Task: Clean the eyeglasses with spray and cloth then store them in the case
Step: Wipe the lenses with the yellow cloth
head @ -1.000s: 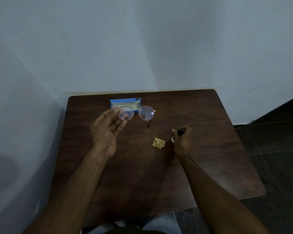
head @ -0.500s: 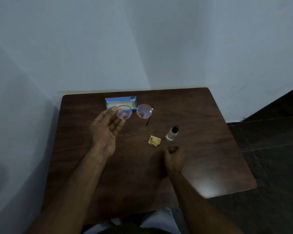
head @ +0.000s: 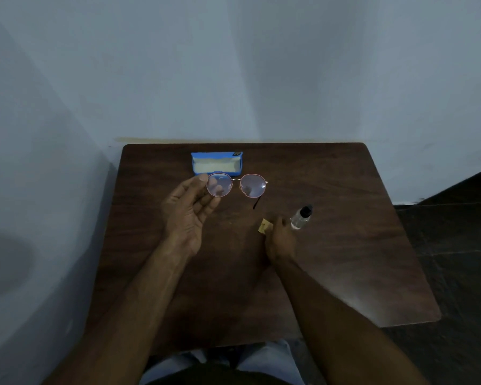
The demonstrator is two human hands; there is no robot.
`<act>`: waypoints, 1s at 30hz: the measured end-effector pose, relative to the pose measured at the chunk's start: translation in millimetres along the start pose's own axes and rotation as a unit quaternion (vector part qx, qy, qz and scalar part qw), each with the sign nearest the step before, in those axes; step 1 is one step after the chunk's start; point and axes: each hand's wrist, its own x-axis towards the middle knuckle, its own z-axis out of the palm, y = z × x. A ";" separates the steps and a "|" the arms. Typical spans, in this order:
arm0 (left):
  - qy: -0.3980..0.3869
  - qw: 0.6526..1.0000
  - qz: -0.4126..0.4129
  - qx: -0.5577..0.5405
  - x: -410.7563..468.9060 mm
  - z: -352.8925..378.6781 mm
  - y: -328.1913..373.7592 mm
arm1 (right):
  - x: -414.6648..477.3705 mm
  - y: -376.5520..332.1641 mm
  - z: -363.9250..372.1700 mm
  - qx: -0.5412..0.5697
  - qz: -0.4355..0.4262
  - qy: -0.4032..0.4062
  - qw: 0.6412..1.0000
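Observation:
My left hand [head: 188, 218] is raised over the brown table [head: 345, 245] and pinches the round pink-rimmed eyeglasses [head: 252, 186] by their left lens. One dark temple hangs down. Behind them, the blue case [head: 217, 162] lies open with its pale lining showing. A small clear spray bottle [head: 300, 218] with a black cap lies tilted on the table at right. A folded yellow cloth [head: 264, 226] sits just left of the bottle. My right hand [head: 281, 241] reaches onto the cloth's right edge and covers part of it. The back of the hand hides the grip.
The table stands in a corner, with pale walls at the back and on the left. Its right and near edges drop to a dark tiled floor [head: 456, 273]. My lap shows below the near edge.
My right hand let go of the spray bottle, which now lies on the table. The hand drew back, then moved forward to the cloth. My left hand kept holding the eyeglasses.

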 end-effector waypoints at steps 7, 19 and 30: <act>0.016 1.000 0.012 -0.023 9.2 -6.2 5.4 | -2.9 -27.9 -16.4 0.236 0.067 -0.006 0.969; 0.039 0.995 0.081 -0.037 6.0 9.9 21.0 | -65.2 -147.2 -176.1 0.434 -0.216 0.166 0.859; 0.031 0.992 0.125 -0.019 -10.7 26.5 22.8 | -83.9 -178.6 -148.3 0.109 -0.391 0.263 0.875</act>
